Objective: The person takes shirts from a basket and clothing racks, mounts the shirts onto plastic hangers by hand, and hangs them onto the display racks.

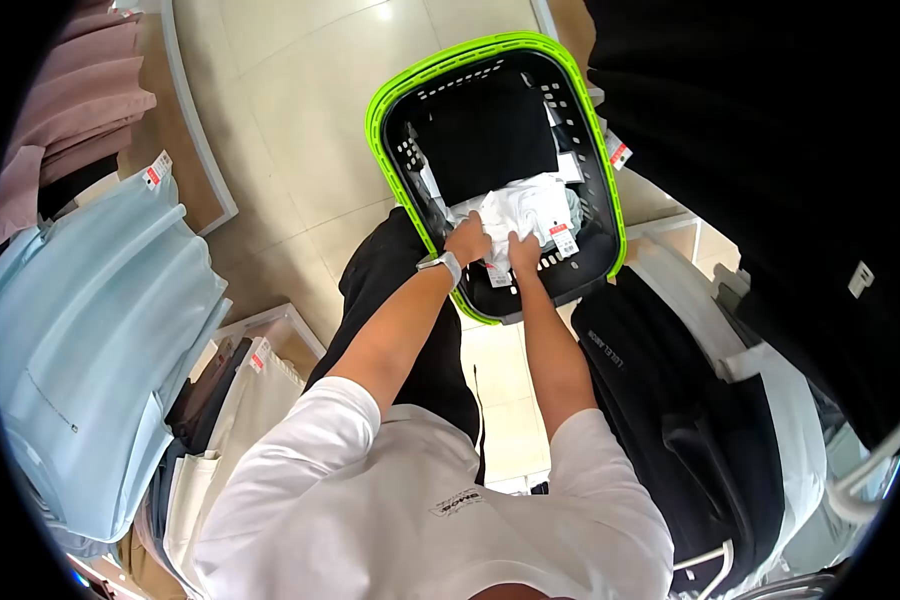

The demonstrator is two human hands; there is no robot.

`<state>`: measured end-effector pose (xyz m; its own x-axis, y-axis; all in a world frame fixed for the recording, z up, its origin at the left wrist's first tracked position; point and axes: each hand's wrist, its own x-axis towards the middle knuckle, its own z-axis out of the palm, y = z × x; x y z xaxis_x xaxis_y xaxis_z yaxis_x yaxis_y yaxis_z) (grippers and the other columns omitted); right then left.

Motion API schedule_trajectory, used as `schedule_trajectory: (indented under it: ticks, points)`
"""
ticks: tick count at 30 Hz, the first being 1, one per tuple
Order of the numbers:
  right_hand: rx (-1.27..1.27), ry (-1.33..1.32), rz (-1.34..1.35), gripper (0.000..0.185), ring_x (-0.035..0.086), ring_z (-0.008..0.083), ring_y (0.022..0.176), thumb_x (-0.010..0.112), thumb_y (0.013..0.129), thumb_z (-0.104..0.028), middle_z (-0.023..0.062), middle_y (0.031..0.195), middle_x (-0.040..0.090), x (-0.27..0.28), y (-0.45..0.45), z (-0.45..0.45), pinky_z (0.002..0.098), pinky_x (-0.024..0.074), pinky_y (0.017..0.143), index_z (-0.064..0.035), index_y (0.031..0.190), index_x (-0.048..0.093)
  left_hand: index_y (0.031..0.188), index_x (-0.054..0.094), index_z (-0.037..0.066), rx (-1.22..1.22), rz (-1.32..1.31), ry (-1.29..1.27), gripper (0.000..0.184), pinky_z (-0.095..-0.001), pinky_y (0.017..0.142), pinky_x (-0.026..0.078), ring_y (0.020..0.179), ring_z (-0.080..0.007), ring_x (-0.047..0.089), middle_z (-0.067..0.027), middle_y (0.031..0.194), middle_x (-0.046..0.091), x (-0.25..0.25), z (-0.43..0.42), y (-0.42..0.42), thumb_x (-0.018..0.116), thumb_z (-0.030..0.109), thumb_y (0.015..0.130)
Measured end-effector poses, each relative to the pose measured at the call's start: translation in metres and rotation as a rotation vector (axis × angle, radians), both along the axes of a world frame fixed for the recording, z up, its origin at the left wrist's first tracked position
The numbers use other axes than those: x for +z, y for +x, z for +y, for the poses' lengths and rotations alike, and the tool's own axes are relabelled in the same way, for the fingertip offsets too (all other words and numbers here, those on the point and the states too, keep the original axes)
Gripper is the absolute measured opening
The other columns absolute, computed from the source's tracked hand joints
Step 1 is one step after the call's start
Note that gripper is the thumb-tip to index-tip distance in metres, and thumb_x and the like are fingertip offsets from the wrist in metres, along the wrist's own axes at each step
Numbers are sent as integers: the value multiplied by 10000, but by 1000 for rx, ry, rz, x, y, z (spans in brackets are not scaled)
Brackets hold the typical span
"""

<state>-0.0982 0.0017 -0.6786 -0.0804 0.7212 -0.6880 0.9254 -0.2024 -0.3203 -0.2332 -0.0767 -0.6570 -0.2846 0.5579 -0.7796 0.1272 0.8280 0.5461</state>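
Both hands reach into a black shopping basket [592, 250] with a bright green rim. My left hand [468, 241], with a watch on its wrist, has its fingers curled on a white garment [518, 205]. Close beside it, my right hand [524, 252] pinches the same white cloth at its near edge. Red-and-white price tags [562, 238] hang by the cloth. A folded black garment [485, 135] fills the far part of the basket. My fingertips are partly hidden in the white fabric.
Light blue garments [100, 330] and pink garments [80, 90] hang at the left. On the right hang black garments [660, 400] and white ones [795, 430], with more black clothing [770, 180] above. Pale floor tiles [280, 120] show around the basket.
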Motion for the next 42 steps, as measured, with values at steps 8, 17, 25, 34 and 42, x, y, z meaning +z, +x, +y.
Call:
schedule_trajectory:
  ticks: [8,17,25,34,42]
  points:
    - [-708,-104,565,473,578,206,976,575,714,-84,106,1090,593,218,35,-11,305,429,863,49,1166,526,1249,414,5,260,-698,-230,762,-522,840,452,1075,-354,524,-201,1228,456,128,-7,-3,491,627,814]
    - [-797,-264,1011,596,540,213,1075,568,660,-2,84,1134,563,442,21,-101,308,400,940,27,1241,440,1247,511,89,397,-1342,192,526,-363,918,456,1062,-201,574,-84,1215,563,320,-12,2,591,422,848]
    - [-652,-19,1190,484,593,200,967,587,664,-14,94,1064,599,540,23,-133,309,449,864,29,1142,523,1184,524,61,167,-454,348,498,-314,823,455,947,-160,572,-94,1101,601,470,-75,-51,425,472,920]
    - [117,522,1044,328,575,331,922,583,706,-67,181,988,599,611,-5,-161,392,433,852,11,1024,575,1224,484,-19,-79,-754,467,448,-278,848,456,1005,-141,571,-69,1117,585,588,-72,-43,602,198,850]
    - [-463,299,1175,330,567,183,976,659,776,-66,127,1053,601,627,-31,-166,318,454,815,32,1075,558,1226,463,8,-134,-585,628,500,-315,886,454,1065,-183,548,-81,1156,558,601,-34,-87,655,53,766]
